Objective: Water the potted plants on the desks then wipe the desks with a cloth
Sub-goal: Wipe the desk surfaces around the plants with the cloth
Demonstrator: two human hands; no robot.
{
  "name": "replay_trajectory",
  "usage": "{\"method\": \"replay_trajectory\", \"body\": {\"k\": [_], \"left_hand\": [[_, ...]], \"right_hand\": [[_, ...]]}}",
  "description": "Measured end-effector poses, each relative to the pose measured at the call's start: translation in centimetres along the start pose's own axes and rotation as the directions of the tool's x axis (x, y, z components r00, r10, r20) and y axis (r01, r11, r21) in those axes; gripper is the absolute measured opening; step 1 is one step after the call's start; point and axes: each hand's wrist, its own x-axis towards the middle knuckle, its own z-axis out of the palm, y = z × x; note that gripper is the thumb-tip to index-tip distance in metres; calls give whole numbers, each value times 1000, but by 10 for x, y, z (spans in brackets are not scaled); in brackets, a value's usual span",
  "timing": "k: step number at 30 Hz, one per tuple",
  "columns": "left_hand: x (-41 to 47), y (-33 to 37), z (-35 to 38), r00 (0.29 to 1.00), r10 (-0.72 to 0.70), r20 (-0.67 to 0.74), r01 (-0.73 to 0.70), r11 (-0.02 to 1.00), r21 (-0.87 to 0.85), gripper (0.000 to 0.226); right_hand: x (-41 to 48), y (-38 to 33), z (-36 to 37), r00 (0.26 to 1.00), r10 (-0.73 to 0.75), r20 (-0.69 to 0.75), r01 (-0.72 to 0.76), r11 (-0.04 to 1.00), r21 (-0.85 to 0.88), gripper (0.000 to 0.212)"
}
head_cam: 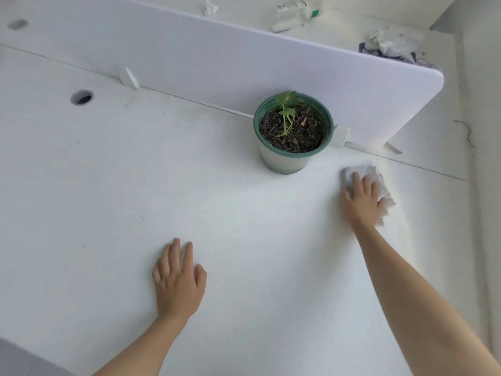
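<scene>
A potted plant (293,131) in a white pot with a green rim stands on the white desk (108,185), close to the divider. A small green seedling grows from its dark soil. My right hand (362,203) lies flat on a crumpled white cloth (386,195), pressing it onto the desk to the right of the pot. The cloth shows around my fingers on the far and right sides. My left hand (177,279) rests palm down on the desk nearer to me, fingers apart, holding nothing.
A white divider panel (244,58) runs along the back of the desk on small clips. A cable hole (82,97) sits at the far left. Beyond the divider lie a crumpled tissue (210,7), a white bottle with packaging (294,13) and a plastic bag (393,43). The desk's right edge is near the cloth.
</scene>
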Motion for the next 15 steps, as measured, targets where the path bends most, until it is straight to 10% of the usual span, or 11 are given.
{"method": "replay_trajectory", "body": {"k": [15], "left_hand": [[0,-1,7,991,25,-134,-24,1000,13,51]], "right_hand": [[-66,-58,43,854,-502,137,501,864,45,52]]}}
